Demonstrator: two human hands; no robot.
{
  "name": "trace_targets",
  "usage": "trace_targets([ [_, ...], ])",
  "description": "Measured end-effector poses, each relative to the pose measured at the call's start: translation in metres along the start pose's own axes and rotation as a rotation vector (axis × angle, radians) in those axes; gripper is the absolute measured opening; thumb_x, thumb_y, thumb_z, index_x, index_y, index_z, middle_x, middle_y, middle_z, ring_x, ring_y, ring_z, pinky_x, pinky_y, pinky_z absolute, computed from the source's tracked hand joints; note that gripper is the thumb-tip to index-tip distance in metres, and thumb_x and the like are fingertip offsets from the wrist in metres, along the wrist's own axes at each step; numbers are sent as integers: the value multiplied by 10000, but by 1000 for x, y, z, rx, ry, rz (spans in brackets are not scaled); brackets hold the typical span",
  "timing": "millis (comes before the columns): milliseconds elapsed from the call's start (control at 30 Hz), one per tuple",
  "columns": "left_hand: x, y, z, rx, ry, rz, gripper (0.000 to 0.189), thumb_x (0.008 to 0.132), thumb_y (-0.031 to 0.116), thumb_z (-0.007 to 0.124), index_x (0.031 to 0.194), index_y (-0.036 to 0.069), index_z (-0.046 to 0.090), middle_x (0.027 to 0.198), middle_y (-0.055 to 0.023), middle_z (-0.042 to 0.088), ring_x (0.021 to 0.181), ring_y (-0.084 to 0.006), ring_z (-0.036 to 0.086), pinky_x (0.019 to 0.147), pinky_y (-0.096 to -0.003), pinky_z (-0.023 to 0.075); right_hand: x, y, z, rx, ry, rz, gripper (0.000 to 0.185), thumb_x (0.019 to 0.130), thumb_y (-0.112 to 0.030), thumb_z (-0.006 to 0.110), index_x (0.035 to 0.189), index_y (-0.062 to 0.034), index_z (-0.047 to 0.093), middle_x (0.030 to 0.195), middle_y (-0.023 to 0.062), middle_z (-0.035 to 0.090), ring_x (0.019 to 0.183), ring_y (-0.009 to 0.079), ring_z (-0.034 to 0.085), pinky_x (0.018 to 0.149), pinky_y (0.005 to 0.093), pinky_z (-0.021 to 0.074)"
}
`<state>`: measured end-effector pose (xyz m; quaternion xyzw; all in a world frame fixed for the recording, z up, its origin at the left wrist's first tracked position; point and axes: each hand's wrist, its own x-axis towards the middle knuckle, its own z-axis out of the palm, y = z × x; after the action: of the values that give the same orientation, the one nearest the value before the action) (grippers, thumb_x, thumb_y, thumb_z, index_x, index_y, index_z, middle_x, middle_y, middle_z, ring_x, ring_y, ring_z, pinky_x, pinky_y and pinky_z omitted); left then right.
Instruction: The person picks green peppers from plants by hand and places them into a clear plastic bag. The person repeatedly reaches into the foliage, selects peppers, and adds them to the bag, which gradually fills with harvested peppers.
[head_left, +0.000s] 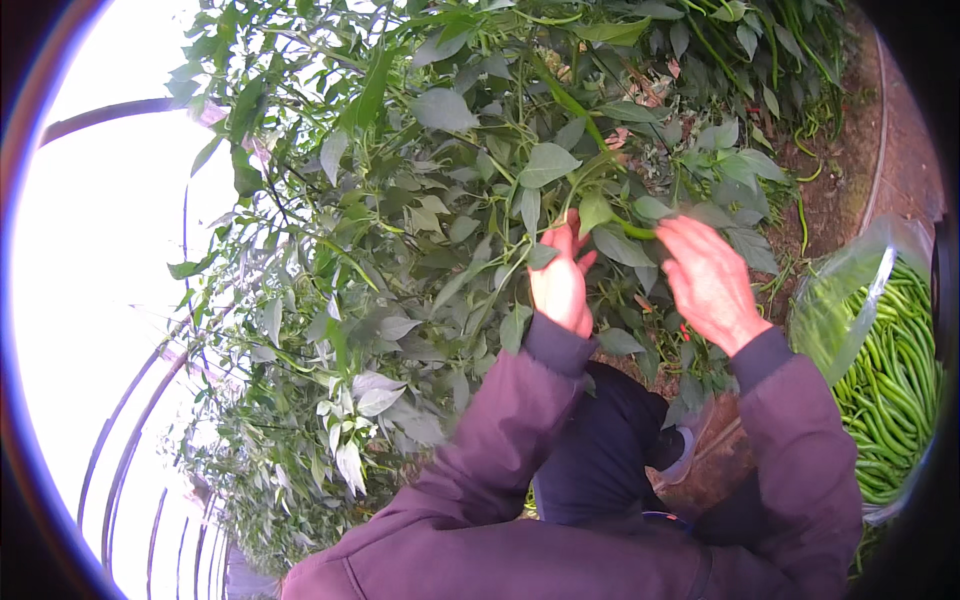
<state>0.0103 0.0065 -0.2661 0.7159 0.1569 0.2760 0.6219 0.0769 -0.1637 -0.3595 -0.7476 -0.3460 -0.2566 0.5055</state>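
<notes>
My left hand (562, 281) reaches up into a leafy chili pepper plant (457, 225), palm partly towards me. Its fingertips are beside thin stems and partly hidden by leaves, so I cannot tell whether they pinch anything. To the right, my right hand (709, 277) is slightly blurred, with its fingertips against the end of a green chili pepper (634, 229). Whether those fingers grip the pepper is not clear. This pepper curves out from under leaves between both hands. Another long green pepper (574, 109) hangs among the foliage above.
A clear plastic bag (840, 300) full of picked green chilies (892, 382) stands at right on bare soil (855, 180). Loose peppers (802, 225) lie along the plants' base. A hose or cable (879, 135) runs by the path. Curved greenhouse ribs (124, 465) rise at left.
</notes>
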Motion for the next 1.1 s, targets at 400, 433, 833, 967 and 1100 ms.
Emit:
trace_targets([
  [400,70,54,15,-526,-216,-204,485,1108,482,496,1406,107,571,1244,-101,668,1127,-262,623,1034,-450,490,20,-37,-17,609,-181,280,273,1013,-185,666,1215,-1,675,830,189,651,750,357,643,724,459,506],
  [433,76,57,14,-531,-207,-224,454,1109,463,506,1375,104,586,1209,-97,683,1089,-265,641,1013,-450,502,18,-40,-22,692,-228,344,269,1017,-187,667,1213,-3,672,785,182,631,695,350,623,656,446,490],
  [833,101,50,-21,-122,-105,61,314,1107,284,564,1321,71,652,1267,-108,707,1115,-283,682,954,-448,575,4,-58,-110,615,-174,240,253,1051,-229,652,1190,-18,653,758,88,613,666,204,613,581,393,454],
  [967,42,23,-7,-196,-165,194,458,1132,313,508,1514,63,474,1487,-184,570,1294,-346,634,1063,-489,534,-42,-33,-222,562,146,558,256,1088,-225,603,1261,-47,664,861,-62,570,667,26,473,566,203,338],
  [1100,-65,-25,47,-68,-90,308,655,1072,189,627,1619,33,302,1481,-199,538,1241,-312,649,1008,-397,561,-116,-3,-319,330,404,666,275,1101,-171,575,1274,22,666,889,-42,589,731,4,496,623,172,372],
])
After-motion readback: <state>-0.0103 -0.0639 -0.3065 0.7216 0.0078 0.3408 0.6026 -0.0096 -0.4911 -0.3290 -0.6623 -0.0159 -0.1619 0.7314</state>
